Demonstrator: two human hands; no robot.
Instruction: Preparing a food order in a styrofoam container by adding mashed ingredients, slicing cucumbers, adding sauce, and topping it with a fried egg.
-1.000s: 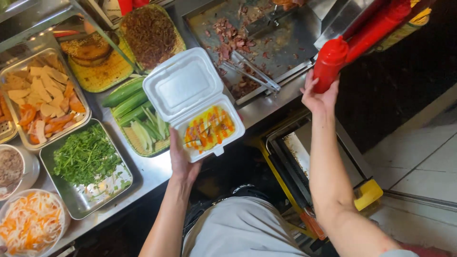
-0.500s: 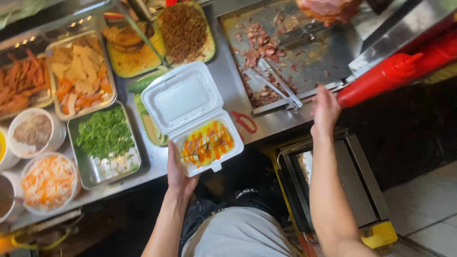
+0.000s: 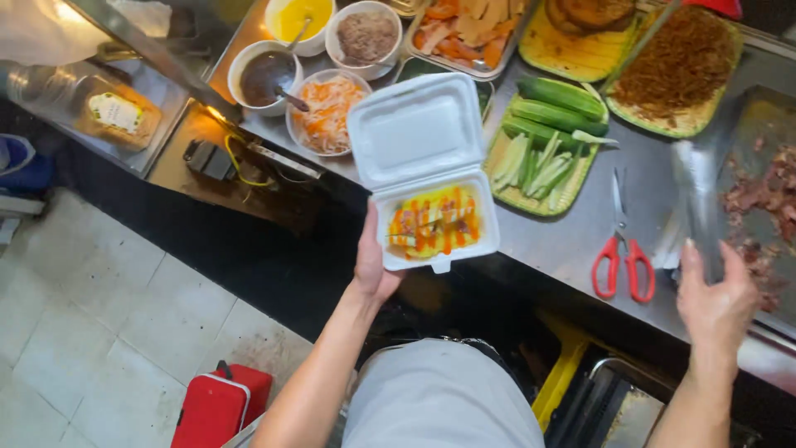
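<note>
My left hand [image 3: 373, 261] holds an open white foam box [image 3: 419, 129] from below, level, just off the counter's front edge. Its lower half holds yellow food striped with orange-red sauce [image 3: 435, 222]. My right hand [image 3: 717, 303] is at the right over the counter edge, its fingers closed around blurred metal tongs [image 3: 692, 195] that reach toward the griddle. Red-handled scissors [image 3: 622, 257] lie on the steel counter between the two hands.
A tray of cucumbers [image 3: 543, 153] sits behind the box. Bowls of shredded carrot [image 3: 327, 112], dark sauce [image 3: 265, 75] and minced meat [image 3: 365, 33] stand at the left. Chopped meat lies on the griddle [image 3: 771, 195]. A red case [image 3: 220, 406] stands on the tiled floor.
My right hand has let go of the red squeeze bottle, which is out of view, and has come down onto the tongs. The box stays in my left hand; the view has swung left.
</note>
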